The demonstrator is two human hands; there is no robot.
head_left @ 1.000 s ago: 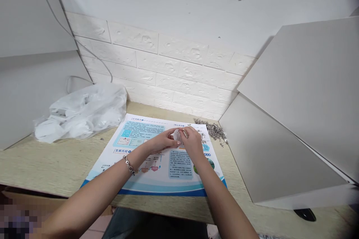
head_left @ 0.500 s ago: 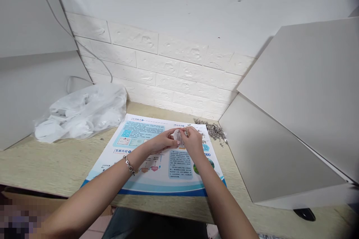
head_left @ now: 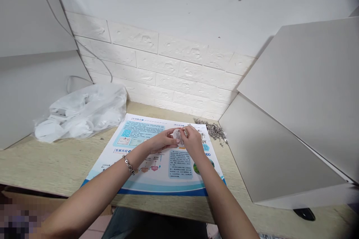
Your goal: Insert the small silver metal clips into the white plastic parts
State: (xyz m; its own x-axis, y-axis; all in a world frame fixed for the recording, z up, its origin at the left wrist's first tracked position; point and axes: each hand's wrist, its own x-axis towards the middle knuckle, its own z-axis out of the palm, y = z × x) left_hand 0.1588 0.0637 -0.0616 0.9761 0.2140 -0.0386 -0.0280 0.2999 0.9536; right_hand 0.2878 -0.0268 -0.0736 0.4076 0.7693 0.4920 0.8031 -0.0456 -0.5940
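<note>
Between the thumb and fingers of my left hand (head_left: 166,140) is a small, round, translucent white plastic piece (head_left: 177,135). My right hand (head_left: 192,138) is closed in a pinch right beside its right edge. A tiny silvery metal piece (head_left: 186,132) shows at those fingertips; its exact shape is too small to make out. Both hands are above a printed poster sheet (head_left: 131,185) lying on the table. Beyond my right hand, at the sheet's back right corner, lies a loose pile of small silvery metal pieces (head_left: 214,131).
A clear plastic bag (head_left: 86,110) holding white round pieces lies at the back left of the wooden table (head_left: 50,164). A white brick-patterned wall (head_left: 168,67) closes off the back. Grey-white panels (head_left: 283,149) stand on the right, with a black object (head_left: 304,214) near them.
The plastic piece has turned slightly in my left fingers. My right fingertips have shifted a little, and the silvery piece at them shows more clearly. Everything else is unchanged.
</note>
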